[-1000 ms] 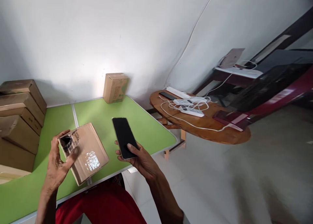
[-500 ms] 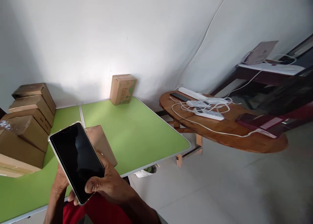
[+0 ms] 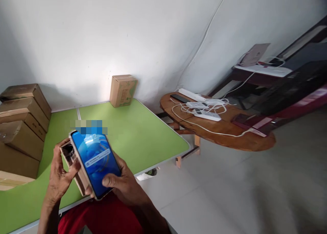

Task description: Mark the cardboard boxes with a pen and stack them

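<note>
Our right hand (image 3: 125,186) grips a lit phone (image 3: 95,164), thumb on its screen; our left hand (image 3: 59,174) clasps a small cardboard box (image 3: 68,151) just behind it, above the green table (image 3: 143,135). Stacked cartons (image 3: 20,125) stand at left, another carton (image 3: 123,90) near the wall.

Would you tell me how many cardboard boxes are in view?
6: four stacked at the table's left edge, one by the wall, one in the left hand. Others may be hidden.
</note>
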The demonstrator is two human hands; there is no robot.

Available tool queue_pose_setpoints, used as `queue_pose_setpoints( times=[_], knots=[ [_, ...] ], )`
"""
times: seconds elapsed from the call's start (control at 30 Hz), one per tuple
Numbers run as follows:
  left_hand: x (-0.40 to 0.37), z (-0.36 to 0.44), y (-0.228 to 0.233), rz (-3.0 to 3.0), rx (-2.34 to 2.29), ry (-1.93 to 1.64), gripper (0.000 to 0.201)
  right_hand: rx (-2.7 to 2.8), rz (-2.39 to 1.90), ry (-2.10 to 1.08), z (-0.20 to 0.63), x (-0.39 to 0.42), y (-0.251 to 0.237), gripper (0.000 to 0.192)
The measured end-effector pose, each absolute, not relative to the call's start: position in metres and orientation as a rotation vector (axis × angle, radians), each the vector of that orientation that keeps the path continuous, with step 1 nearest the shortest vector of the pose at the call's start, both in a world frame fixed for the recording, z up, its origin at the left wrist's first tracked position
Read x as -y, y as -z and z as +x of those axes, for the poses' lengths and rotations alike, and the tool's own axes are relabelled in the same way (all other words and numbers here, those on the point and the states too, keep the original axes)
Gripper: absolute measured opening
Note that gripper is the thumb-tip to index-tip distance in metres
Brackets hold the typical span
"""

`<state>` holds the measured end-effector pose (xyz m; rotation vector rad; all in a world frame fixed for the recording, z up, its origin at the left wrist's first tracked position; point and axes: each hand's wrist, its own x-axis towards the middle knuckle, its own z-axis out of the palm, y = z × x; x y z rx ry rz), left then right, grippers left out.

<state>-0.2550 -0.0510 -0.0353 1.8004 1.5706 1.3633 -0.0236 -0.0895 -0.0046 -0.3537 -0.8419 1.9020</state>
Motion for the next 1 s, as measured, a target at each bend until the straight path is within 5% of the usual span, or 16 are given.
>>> queue_pose_setpoints(
  times=[0.17, 0.33, 0.53, 0.77, 1.0],
  knots=[
    [0.048, -0.246, 0.016, 1.700, -1.555, -1.341, 0.084, 0.751, -0.680, -1.536, 0.031, 0.062, 0.032, 0.065],
    [0.044, -0.245, 0.017, 1.695, -1.545, -1.343, 0.087, 0.694, -1.178, -1.279, 0.064, 0.012, 0.086, 0.071],
    [0.043, -0.249, 0.023, 1.679, -1.535, -1.352, 0.080, 0.760, -1.486, -1.191, 0.076, -0.008, 0.128, 0.045],
    [0.059, -0.235, 0.021, 1.786, -1.428, -1.380, 0.064, 1.135, -1.995, -0.962, 0.092, -0.002, 0.130, 0.024],
    [0.072, -0.239, 0.022, 1.875, -1.432, -1.395, 0.060, 1.485, -2.385, -0.688, 0.089, 0.012, 0.111, 0.041]
  ],
)
